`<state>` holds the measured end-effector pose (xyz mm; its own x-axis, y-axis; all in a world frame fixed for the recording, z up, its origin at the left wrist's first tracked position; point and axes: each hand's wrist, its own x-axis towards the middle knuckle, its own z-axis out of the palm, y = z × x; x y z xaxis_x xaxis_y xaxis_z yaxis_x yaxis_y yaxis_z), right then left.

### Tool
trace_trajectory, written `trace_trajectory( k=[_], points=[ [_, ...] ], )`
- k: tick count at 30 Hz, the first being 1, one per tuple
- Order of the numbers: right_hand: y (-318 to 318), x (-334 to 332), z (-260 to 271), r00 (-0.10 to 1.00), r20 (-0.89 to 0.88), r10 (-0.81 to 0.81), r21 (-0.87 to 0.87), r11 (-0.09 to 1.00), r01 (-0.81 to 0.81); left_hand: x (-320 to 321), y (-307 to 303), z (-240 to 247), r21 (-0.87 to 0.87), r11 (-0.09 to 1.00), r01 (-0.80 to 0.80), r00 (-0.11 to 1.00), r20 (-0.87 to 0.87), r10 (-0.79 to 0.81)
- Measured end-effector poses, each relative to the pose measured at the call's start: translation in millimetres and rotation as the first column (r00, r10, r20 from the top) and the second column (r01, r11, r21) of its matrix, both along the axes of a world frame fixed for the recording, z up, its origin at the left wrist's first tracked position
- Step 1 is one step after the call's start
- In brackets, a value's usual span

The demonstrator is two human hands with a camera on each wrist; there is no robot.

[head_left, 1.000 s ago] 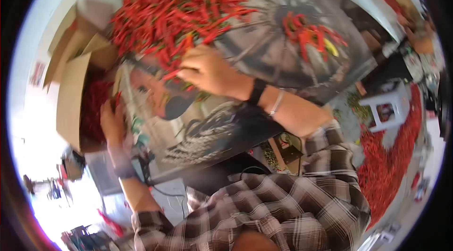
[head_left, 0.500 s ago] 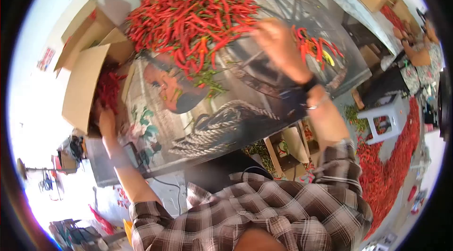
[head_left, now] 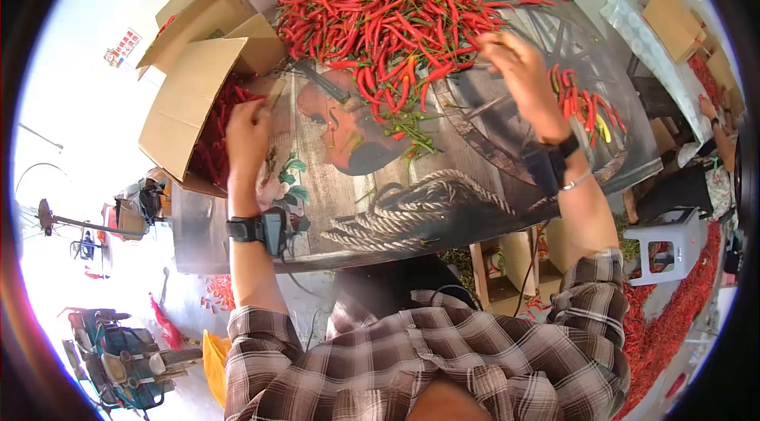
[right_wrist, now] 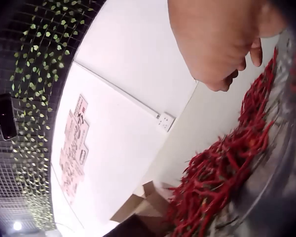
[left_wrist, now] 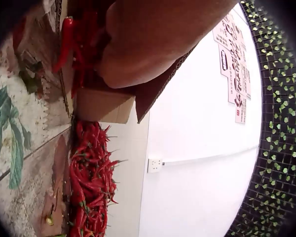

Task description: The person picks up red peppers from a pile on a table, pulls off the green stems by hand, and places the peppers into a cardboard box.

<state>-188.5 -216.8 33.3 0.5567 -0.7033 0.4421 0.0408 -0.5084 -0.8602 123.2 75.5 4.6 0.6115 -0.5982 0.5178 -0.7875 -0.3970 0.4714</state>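
A large pile of red chili peppers [head_left: 388,17] lies at the back of the table. My left hand [head_left: 248,140] is at the mouth of a tilted cardboard box [head_left: 190,112] that holds more red chilies [head_left: 212,140]. Its fingertips are hidden in the left wrist view, where the back of the hand [left_wrist: 143,44] overlaps the box opening, so I cannot tell whether it holds a chili. My right hand [head_left: 524,84] hovers at the right side of the pile, fingers loosely bent. Nothing shows in it in the right wrist view, where the hand [right_wrist: 222,39] appears above the pile.
A small group of chilies with a yellow one [head_left: 604,129] lies at the table's right. Green stems and chilies [head_left: 416,132] lie before the main pile. Another cardboard box [head_left: 198,13] stands behind the first. A grey stool [head_left: 667,247] and chilies spread on the floor [head_left: 673,326] are at right.
My right hand went from the front of the pile to its right side. My left hand dipped deeper into the box and has come back to its opening. The head view has shifted.
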Motion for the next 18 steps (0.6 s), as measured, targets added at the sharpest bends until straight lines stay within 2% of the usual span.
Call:
trace_trajectory(
  k=[1, 2, 4, 6, 10, 13, 14, 16, 18],
  points=[
    [3.8, 17.0, -4.5, 0.986, 0.09, 0.139, 0.215, 0.964, -0.155, -9.7, -8.7, 2.1, -0.008, 0.998, 0.068, 0.995, -0.076, -0.069],
    [9.2, 33.5, -8.8, 0.984, 0.097, 0.146, 0.219, 0.962, -0.164, -19.0, -19.8, 2.9, -0.02, 0.993, 0.117, 0.979, -0.165, -0.119],
    [18.5, 61.4, -18.0, 0.959, 0.212, 0.19, 0.365, 0.895, -0.258, -31.7, -42.7, 0.3, -0.049, 0.971, 0.235, 0.936, -0.259, -0.239],
    [21.8, 77.6, -30.2, 0.957, 0.206, 0.205, 0.391, 0.879, -0.272, -46.1, -68.4, 5.0, -0.024, 0.96, 0.279, 0.88, -0.393, -0.266],
    [26.9, 81.9, -42.1, 0.97, 0.164, 0.179, 0.41, 0.882, -0.232, -62.4, -115.0, -0.9, 0.002, 0.959, 0.284, 0.875, -0.408, -0.258],
    [24.7, 73.6, -45.3, 0.97, 0.159, 0.182, 0.401, 0.886, -0.232, -65.7, -133.8, -11.3, 0.153, 0.965, 0.215, 0.971, -0.137, -0.195],
    [24.0, 71.5, -44.8, 0.972, 0.155, 0.176, 0.398, 0.89, -0.225, -65.0, -135.2, -12.7, 0.163, 0.962, 0.218, 0.971, -0.136, -0.197],
    [27.6, 69.2, -40.0, 0.971, 0.161, 0.178, 0.387, 0.893, -0.228, -62.8, -133.4, -14.0, 0.151, 0.957, 0.248, 0.941, -0.274, -0.201],
    [29.9, 70.4, -43.5, 0.969, 0.173, 0.177, 0.377, 0.897, -0.231, -58.6, -127.6, -13.5, 0.184, 0.953, 0.24, 0.932, -0.318, -0.173]
  ],
)
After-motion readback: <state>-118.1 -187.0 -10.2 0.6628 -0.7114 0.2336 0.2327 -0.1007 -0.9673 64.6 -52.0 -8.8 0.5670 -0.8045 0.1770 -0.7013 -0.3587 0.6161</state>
